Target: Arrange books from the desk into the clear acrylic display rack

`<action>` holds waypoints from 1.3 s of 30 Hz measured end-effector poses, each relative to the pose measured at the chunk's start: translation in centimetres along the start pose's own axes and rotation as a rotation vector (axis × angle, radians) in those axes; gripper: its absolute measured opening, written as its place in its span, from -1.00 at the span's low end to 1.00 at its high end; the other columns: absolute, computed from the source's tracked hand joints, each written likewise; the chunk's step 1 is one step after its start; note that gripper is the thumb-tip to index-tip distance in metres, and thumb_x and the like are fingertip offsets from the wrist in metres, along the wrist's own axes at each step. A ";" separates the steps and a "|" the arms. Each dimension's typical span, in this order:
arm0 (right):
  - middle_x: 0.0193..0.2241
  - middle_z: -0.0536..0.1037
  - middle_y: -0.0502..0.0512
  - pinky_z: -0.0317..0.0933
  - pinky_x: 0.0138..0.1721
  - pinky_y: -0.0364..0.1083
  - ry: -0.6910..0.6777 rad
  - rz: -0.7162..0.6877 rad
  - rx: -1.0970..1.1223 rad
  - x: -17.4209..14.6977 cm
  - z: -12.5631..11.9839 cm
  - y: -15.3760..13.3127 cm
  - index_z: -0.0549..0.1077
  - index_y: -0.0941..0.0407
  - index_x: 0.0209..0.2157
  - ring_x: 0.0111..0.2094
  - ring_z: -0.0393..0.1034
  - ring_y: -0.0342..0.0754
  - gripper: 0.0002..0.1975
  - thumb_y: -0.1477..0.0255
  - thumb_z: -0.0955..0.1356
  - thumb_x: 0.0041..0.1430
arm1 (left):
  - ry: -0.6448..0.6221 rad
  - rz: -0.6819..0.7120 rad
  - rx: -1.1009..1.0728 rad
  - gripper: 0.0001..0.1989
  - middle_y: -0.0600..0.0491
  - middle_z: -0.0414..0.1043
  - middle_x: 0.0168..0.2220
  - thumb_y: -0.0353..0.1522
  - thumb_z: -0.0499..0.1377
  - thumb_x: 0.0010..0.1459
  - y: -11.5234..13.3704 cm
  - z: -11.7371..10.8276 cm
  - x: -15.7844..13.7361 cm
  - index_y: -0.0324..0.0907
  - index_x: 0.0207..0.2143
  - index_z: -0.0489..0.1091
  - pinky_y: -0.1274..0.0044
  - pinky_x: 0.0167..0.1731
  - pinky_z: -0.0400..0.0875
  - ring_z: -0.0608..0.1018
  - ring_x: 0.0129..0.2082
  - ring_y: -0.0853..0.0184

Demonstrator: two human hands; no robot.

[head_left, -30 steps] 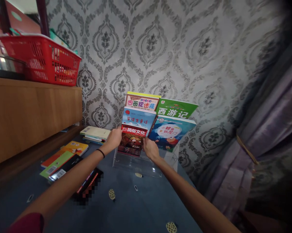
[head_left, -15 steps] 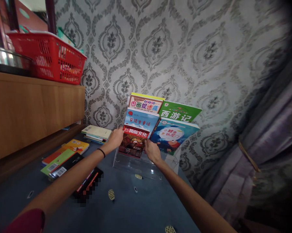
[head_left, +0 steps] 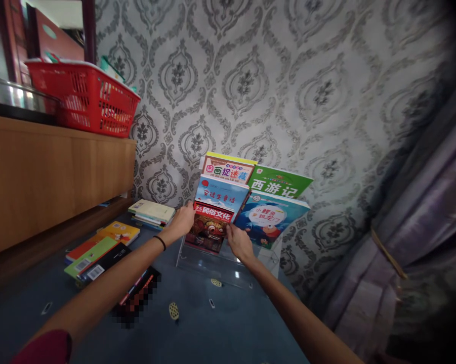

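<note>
Between my two hands stands a red and brown book (head_left: 208, 232) with a mask on its cover, in the front left of a clear book stand (head_left: 212, 264). My left hand (head_left: 184, 220) grips its left edge, fingers partly hidden behind it. My right hand (head_left: 240, 241) pinches its right edge. Directly behind it rises a light blue book (head_left: 222, 192), and behind that a brown and yellow book (head_left: 228, 169). On the right side of the stand a blue fish book (head_left: 271, 220) leans in front of a green book (head_left: 279, 182).
Several books lie on the blue table (head_left: 212, 333): an orange one (head_left: 121, 231), black ones (head_left: 106, 263), and a pale stack (head_left: 152, 211) near the wall. A wooden cabinet (head_left: 60, 177) at left carries a red basket (head_left: 94, 101) and a metal pot (head_left: 18, 98). A curtain (head_left: 364, 283) hangs at right.
The view has tilted slightly, so the scene sits a little lower. Both hands stay on the edges of the mask-cover book, which has barely moved in the stand.
</note>
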State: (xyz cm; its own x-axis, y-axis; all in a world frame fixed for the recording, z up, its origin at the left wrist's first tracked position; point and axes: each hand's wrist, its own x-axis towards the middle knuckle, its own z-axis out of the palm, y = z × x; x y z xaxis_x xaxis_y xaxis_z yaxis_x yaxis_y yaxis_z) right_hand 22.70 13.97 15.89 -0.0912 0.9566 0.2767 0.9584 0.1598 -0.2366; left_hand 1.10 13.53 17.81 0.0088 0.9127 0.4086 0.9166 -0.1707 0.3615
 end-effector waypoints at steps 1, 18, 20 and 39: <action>-0.18 0.64 0.20 0.13 -0.31 -0.15 0.012 0.008 -0.022 -0.1 -0.1 -0.1 0.48 0.11 -0.06 -0.20 0.54 -0.02 -0.60 0.33 0.07 0.49 | 0.001 0.002 -0.003 -0.74 -0.26 0.56 -0.12 -0.41 -0.08 0.40 0.0 0.0 0.0 -0.31 0.05 0.25 0.41 -0.15 0.44 0.63 -0.09 0.10; -0.35 0.64 0.23 0.19 -0.30 -0.17 -0.001 -0.040 0.064 1.0 0.9 0.2 0.48 0.21 -0.07 -0.31 0.57 -0.03 -0.63 0.38 0.11 0.47 | -0.013 -0.018 -0.008 -0.75 -0.22 0.56 -0.09 -0.39 -0.06 0.39 0.2 -0.8 -0.4 -0.22 0.02 0.32 0.40 -0.10 0.42 0.61 -0.05 0.12; -0.34 0.65 0.23 0.19 -0.29 -0.17 -0.005 -0.036 0.066 1.0 0.8 0.2 0.48 0.20 -0.08 -0.32 0.57 -0.03 -0.64 0.37 0.11 0.48 | -0.017 -0.020 -0.004 -0.74 -0.21 0.57 -0.10 -0.38 -0.05 0.39 0.2 -0.9 -0.5 -0.22 0.04 0.31 0.41 -0.11 0.42 0.61 -0.05 0.12; -0.32 0.66 0.22 0.19 -0.26 -0.17 -0.002 -0.012 0.063 0.5 0.7 0.1 0.48 0.16 -0.08 -0.30 0.57 -0.02 -0.64 0.34 0.12 0.48 | 0.035 -0.017 -0.019 -0.71 -0.17 0.57 -0.10 -0.40 0.02 0.37 0.0 -1.1 -0.7 -0.20 0.12 0.23 0.44 -0.13 0.39 0.60 -0.07 0.14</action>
State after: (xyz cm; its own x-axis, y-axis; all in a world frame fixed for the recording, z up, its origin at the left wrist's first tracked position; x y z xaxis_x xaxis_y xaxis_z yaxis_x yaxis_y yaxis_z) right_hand 22.59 14.60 15.38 -0.1031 0.9550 0.2781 0.9383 0.1862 -0.2916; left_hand 0.62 12.52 18.46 -0.0209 0.9020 0.4312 0.9088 -0.1626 0.3842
